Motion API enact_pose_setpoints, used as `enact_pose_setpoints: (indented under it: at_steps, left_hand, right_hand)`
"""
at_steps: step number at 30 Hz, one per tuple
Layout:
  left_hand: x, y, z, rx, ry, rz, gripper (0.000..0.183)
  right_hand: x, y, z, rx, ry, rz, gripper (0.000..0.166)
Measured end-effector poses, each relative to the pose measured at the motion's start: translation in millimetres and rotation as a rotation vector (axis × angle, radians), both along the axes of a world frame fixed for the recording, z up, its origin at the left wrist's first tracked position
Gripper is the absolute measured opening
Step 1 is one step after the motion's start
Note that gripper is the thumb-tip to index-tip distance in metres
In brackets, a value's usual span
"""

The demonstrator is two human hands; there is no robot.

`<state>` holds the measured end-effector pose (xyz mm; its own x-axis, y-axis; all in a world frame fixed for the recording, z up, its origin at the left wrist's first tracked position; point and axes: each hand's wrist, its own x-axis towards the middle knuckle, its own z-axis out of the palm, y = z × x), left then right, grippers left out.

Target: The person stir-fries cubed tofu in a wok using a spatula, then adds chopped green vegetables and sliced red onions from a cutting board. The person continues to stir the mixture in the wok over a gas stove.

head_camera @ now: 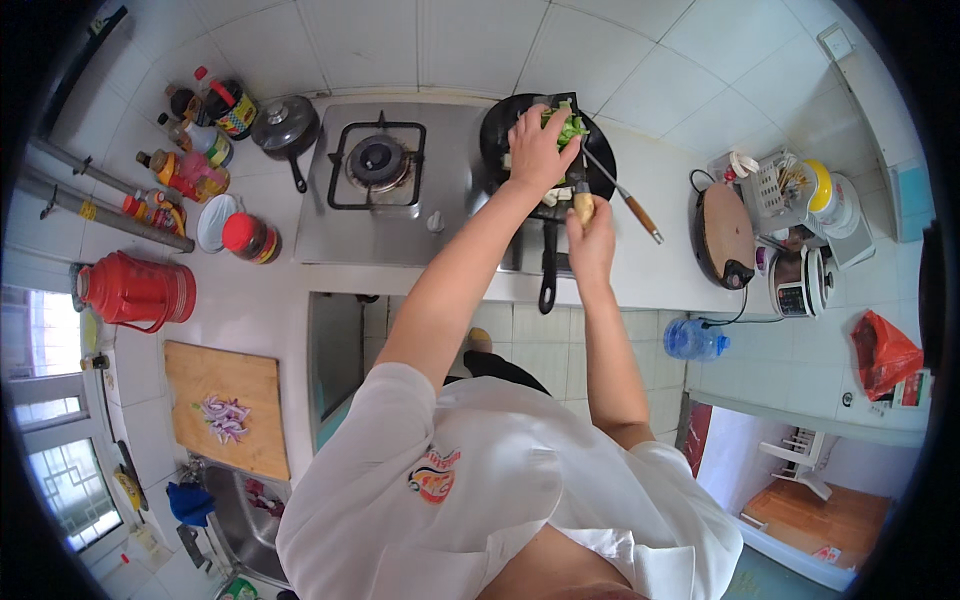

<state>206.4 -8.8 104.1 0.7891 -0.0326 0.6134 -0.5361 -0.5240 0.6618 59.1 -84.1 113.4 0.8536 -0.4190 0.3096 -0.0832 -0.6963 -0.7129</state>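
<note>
My right hand (595,241) grips the light wooden handle of a cleaver (583,205), whose dark blade lies over a black frying pan (604,150). On the blade sit chopped green vegetables (570,129). My left hand (541,150) rests over the blade with its fingers apart, touching the greens. White chunks of food (556,197) show in the pan beneath; much of its contents is hidden by my hand and the blade. A spatula (637,210) with a wooden handle leans out over the pan's right rim. The pan's black handle (549,274) points toward me.
Left of the pan is a bare gas burner (377,163), then a lidded saucepan (286,133), sauce bottles (231,109) and a red thermos (139,291). Sliced red onion (223,418) lies on a wooden cutting board (262,382) near the sink (251,529). An electric griddle (726,234) stands right.
</note>
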Motion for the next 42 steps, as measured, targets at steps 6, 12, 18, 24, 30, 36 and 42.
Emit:
enact_pose_setpoints:
  at_steps: [6,12,18,24,30,36,42]
  left_hand:
    - [34,-45,-57,0.274,0.392,0.033,0.059]
    - [46,-4,-29,0.029,0.113,-0.005,0.042]
    - [-55,117,36,-0.28,-0.207,0.114,0.026]
    - [-237,330,-63,0.13,0.059,0.583,0.05]
    - [-416,499,-149,0.349,0.512,1.385,0.098]
    - [-462,578,-188,0.299,0.654,1.397,0.118]
    - [-456,648,-198,0.319,0.528,1.331,0.113]
  right_hand:
    - [39,-89,9,-0.411,0.038,-0.038,0.033]
    - [50,-112,9,-0.409,-0.009,-0.05,0.034]
    - [50,-116,-26,-0.085,-0.044,0.049,0.044]
    - [-11,38,-46,0.488,0.091,0.468,0.043]
    - [-84,228,-116,0.487,0.474,1.0,0.044]
    - [-136,386,-161,0.167,0.526,1.229,0.042]
    - [-164,471,-186,0.126,0.476,1.243,0.044]
